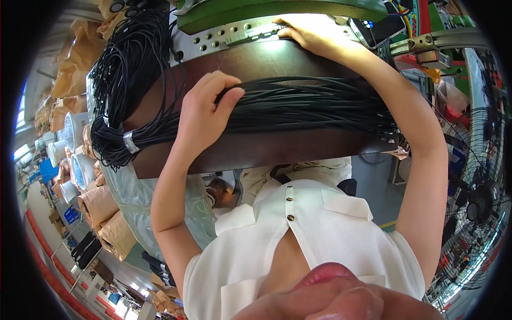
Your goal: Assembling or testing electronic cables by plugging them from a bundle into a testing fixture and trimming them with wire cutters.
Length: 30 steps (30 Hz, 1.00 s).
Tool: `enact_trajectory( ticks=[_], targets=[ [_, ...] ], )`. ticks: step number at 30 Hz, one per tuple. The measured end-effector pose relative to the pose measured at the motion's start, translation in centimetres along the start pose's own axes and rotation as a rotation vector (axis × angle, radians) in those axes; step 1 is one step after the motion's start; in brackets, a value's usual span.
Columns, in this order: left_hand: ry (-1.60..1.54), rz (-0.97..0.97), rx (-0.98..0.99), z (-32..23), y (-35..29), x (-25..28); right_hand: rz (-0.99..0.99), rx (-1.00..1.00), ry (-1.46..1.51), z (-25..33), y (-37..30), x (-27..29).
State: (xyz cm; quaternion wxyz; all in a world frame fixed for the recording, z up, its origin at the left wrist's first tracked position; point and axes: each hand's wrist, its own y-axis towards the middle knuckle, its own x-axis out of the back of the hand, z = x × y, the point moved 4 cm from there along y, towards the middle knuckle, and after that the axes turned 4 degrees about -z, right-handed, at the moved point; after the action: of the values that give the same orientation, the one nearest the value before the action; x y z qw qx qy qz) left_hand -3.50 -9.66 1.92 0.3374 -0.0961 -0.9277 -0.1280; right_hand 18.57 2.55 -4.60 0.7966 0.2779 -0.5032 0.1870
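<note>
A thick bundle of thin black cables [320,101] lies across a dark brown worktop [256,152]. My left hand [205,109] is closed around the bundle near its middle. To the left the cables run into a big loose coil [130,64], bound by a silver band [130,142]. My right hand [309,32] rests on a grey metal plate with holes [224,37], under a green machine body [277,10]. Its fingertips touch a small fixture on the plate. Bright light hides whether those fingers hold anything.
A large standing fan [474,202] is at the right. Brown paper-wrapped bundles [106,216] and white spools [74,130] are stacked at the left beside a clear plastic sheet [133,192]. Machine parts and coloured wires [421,42] crowd the top right.
</note>
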Motion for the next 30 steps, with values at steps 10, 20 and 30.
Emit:
enact_trajectory(
  ticks=[10,20,30],
  targets=[
    [-0.264,1.141,0.146,-8.2,8.1,-14.1,0.254,-0.047,0.33,0.7,1.1,2.8],
    [-1.128,0.771,0.73,-10.0,-4.6,-11.6,0.69,-0.201,0.43,0.8,-3.7,4.9],
    [-1.312,0.266,0.765,-6.4,-5.7,-11.5,0.389,-0.521,1.084,9.9,-8.0,5.1]
  ],
)
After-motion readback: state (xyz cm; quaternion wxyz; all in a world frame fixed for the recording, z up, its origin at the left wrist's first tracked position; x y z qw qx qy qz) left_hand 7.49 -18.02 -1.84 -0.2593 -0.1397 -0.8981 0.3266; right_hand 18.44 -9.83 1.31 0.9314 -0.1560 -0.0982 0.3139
